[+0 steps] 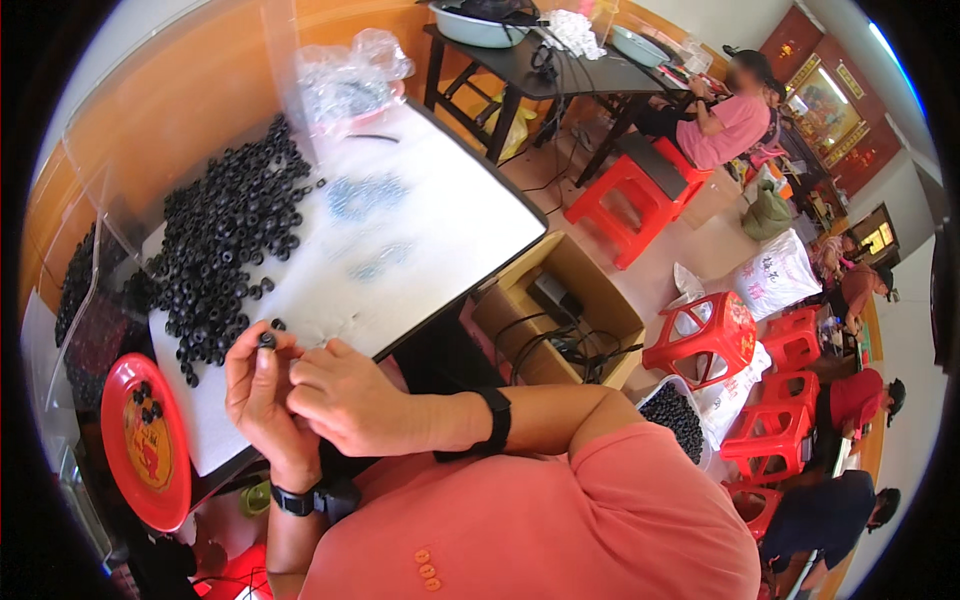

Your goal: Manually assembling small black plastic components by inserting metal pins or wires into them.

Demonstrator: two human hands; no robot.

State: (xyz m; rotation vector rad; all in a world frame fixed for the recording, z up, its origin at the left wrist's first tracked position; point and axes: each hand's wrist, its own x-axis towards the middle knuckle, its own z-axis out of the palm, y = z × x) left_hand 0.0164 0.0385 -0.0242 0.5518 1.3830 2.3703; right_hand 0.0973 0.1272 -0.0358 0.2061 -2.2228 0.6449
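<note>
pinching small black round piece [267, 341] in left hand [262, 398]
near heap of black ring-shaped pieces [228, 215], with right hand [345, 396] curled; cannot tell whether grasping anything

Wide fisheye, downward from head, over tabletop [455, 205]

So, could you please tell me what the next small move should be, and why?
I would probably ease the right hand toward the small black piece, since the left hand holds that piece up at its fingertips, while the right fingers are curled close beside it. Whether they pinch anything is hard to tell.
</note>
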